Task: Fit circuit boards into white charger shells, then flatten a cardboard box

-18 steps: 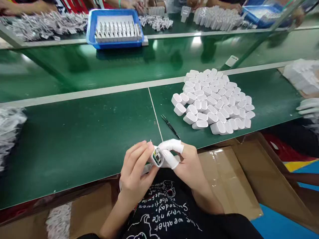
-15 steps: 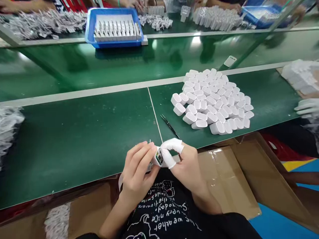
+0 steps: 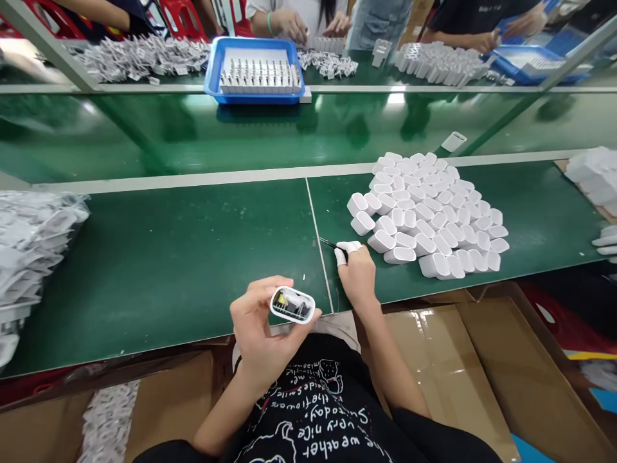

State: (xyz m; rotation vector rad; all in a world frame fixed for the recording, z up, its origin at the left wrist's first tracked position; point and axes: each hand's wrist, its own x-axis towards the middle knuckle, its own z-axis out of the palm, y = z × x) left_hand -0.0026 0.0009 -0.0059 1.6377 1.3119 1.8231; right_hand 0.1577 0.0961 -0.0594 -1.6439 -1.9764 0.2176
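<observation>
My left hand (image 3: pixel 263 328) is closed around a white oval plastic housing (image 3: pixel 312 307), whose open end faces up. Inside it a circuit board (image 3: pixel 292 307) with a yellow part shows. White finger cots cover the thumb and forefinger of my right hand (image 3: pixel 355 267), which is closed on dark tweezers (image 3: pixel 328 242) at the table surface. The tweezers' tips point left, past the pale line on the table; the rest is hidden by my fingers. To the right of that hand stands a large cluster of white oval housings (image 3: pixel 434 212).
Bagged white parts (image 3: pixel 38 251) are heaped at the left. Across the green table (image 3: pixel 193 257), a raised shelf holds a blue tray (image 3: pixel 212 80) of parts and loose piles. Co-workers' hands (image 3: pixel 292 27) are behind it. Cardboard boxes (image 3: pixel 434 360) stand below the table edge.
My right hand has left the housing and moved up and right to take hold of the tweezers. My left hand still holds the housing, now with its open end turned up.
</observation>
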